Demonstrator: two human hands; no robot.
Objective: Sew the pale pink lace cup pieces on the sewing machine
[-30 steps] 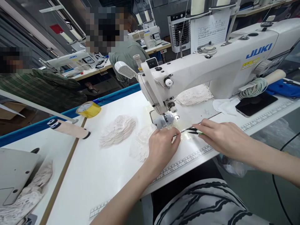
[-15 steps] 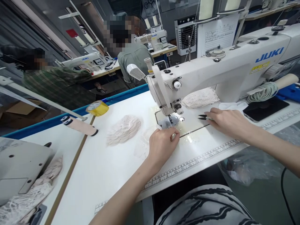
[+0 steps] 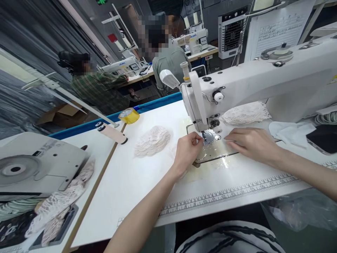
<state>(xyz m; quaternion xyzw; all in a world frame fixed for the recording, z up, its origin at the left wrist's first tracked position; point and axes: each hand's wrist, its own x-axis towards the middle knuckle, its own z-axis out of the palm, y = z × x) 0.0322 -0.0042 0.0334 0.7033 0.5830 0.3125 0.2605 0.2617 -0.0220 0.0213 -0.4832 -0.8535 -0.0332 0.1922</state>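
Note:
My left hand (image 3: 188,151) is at the presser foot of the white sewing machine (image 3: 237,80), thumb and forefinger pinched together. Whatever they pinch is too small to make out. My right hand (image 3: 249,142) hovers just right of the needle plate (image 3: 209,137), its fingers drawn together and pointing left; the hand hides what it holds, if anything. Left of my left hand lies a stack of pale lace pieces (image 3: 152,140). More lace pieces (image 3: 244,113) rest behind the needle area, under the machine arm. Faint pale lace (image 3: 172,150) shows partly behind my left hand.
A pink thread cone (image 3: 112,133) and a yellow tape roll (image 3: 129,116) are at the left. A second machine (image 3: 39,165) stands beyond, with lace (image 3: 61,196) beside it. White cloth (image 3: 292,131) and a dark phone (image 3: 325,138) lie right. Two people sit at machines behind.
My view has swung left. My left hand has moved up to the presser foot. My right hand has come closer to the needle; the dark-tipped snips it held no longer show.

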